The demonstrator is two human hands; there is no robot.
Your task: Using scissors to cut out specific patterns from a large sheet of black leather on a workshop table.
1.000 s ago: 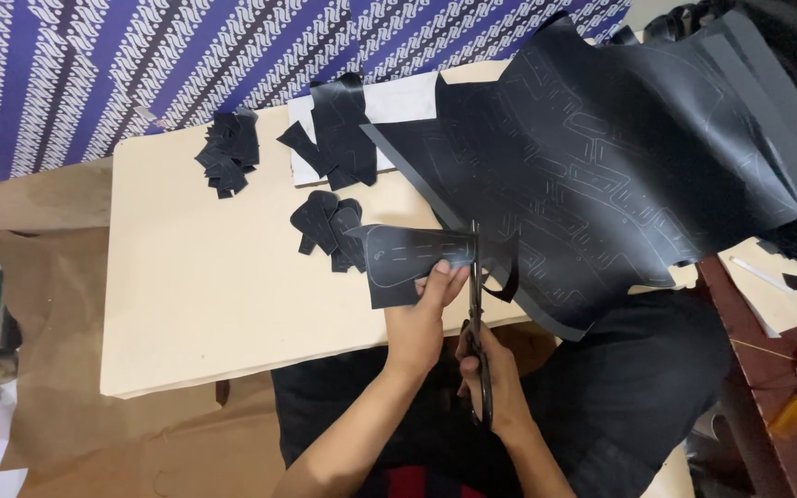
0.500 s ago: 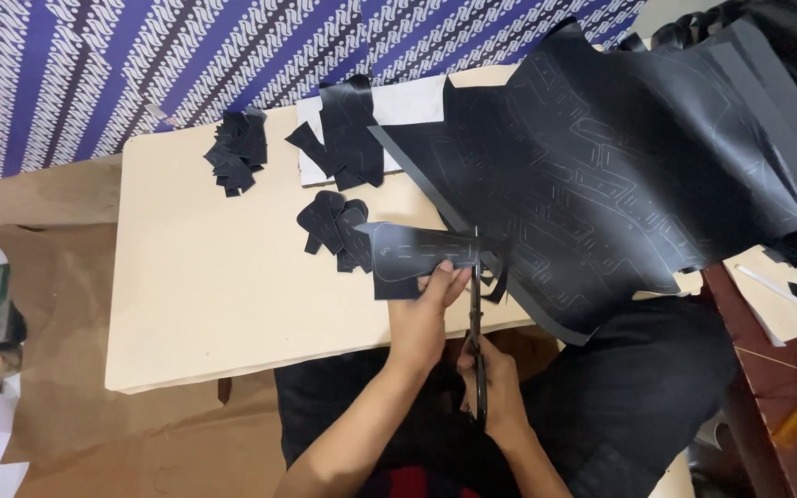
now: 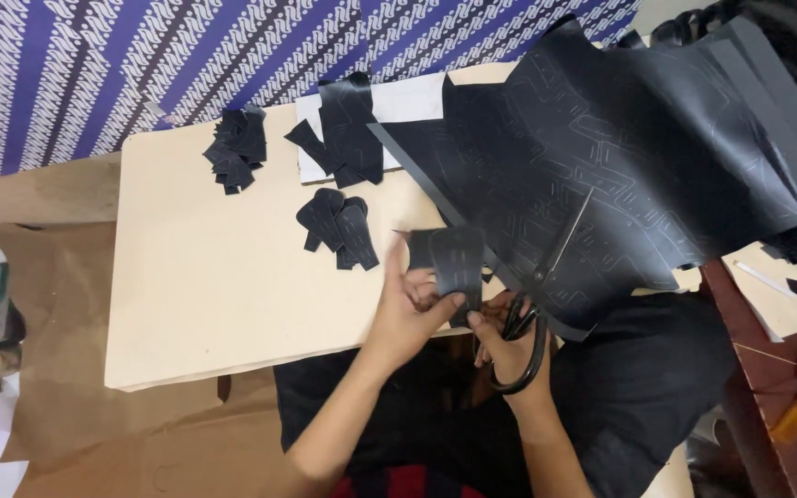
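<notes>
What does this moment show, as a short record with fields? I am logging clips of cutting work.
left hand: holds a small cut black piece over the table edge
right hand: fingers in the handles of the black scissors, which lie on the sheet
large black sheet: marked with traced outlines, spread over the table's right part
table: pale board top
cut piles: three heaps of black pieces
backdrop: blue and white patterned cloth

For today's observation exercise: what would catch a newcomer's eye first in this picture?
First, the large black sheet marked with pattern outlines, draped over the table's right side. Next, the two hands at the near edge: the left hand holds a small cut black piece, the right hand holds black scissors. Behind hangs a blue-and-white patterned cloth.
</notes>
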